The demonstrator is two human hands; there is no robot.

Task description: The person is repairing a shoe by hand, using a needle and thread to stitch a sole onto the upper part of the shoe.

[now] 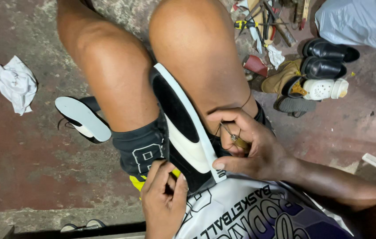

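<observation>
Black-and-white leather shoe (183,128) wedged sole-up between bare knees at frame centre, left hand (163,201) fingers pinching its lower end, right hand (252,148) fingers gripping a thin metal awl (231,134), matching shoe (83,118) on the red floor (28,172) at left.

Shoe (183,128) btwn knees, 2nd shoe (83,118) on floor left, shoe pile (316,75) w/ tools (265,22) right.

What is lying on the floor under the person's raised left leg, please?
A second black shoe lies there on its side, its pale sole facing up, with a bit of lace showing. Its upper and far end are covered by the leg, so they cannot be seen.
</observation>
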